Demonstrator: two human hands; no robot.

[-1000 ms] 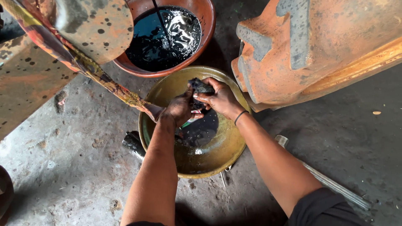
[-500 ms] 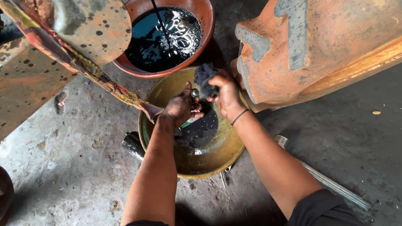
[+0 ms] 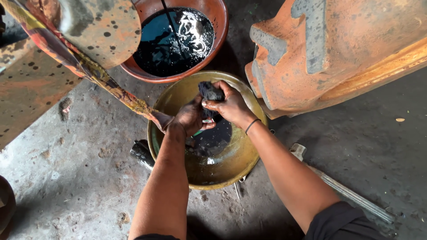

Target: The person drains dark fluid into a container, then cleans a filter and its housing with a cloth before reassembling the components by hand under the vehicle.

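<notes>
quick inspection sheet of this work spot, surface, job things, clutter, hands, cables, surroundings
surface: rough grey concrete floor, stained and gritty.
job's things: dark oily lump held over a brass-coloured bowl with a pool of dark liquid at its bottom.
clutter: metal rod on the floor at right; small dark cylinder against the bowl's left rim.
hands: left hand and right hand both closed on the lump, both smeared black.
cables: nothing seen.
surroundings: reddish basin of black liquid behind the bowl; large rusty orange metal casting at right; spotted metal panel at upper left.
</notes>
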